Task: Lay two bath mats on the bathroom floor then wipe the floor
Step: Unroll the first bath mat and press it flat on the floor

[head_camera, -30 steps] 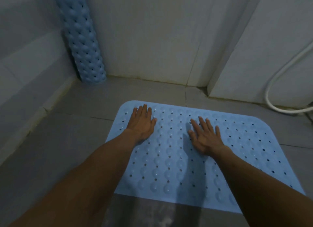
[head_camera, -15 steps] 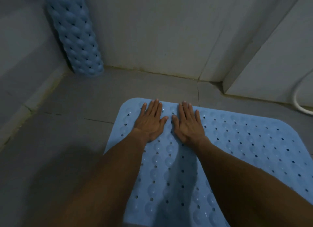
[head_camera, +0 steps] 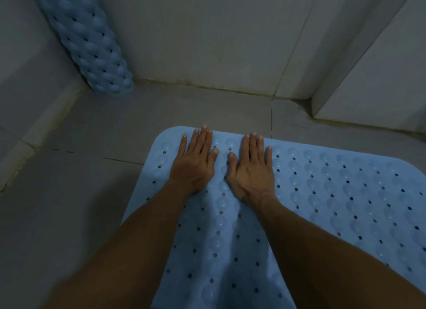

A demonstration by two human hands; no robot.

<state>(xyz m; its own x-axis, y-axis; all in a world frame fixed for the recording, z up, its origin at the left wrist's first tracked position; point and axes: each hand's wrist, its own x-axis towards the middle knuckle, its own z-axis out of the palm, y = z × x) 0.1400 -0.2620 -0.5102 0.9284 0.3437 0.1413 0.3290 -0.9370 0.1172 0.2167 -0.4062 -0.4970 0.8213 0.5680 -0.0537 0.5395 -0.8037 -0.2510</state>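
Left hand (head_camera: 196, 163) and right hand (head_camera: 252, 168): flat, fingers extended, gripping nothing, pressed side by side on the unrolled mat (head_camera: 334, 200). Rolled second mat (head_camera: 87, 39): leaning in the far-left corner, long axis near upright, nearer the left hand.

Dim grey tiled floor (head_camera: 87, 129), walls (head_camera: 207, 32)

Two bath mats (head_camera: 322, 193) (head_camera: 87, 43), two hands (head_camera: 193, 163) (head_camera: 251, 170)

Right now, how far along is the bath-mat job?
One blue bath mat lies flat on the floor; left hand and right hand press it down. The rolled mat leans in the corner, not yet laid. No cloth is visible; wiping remains.
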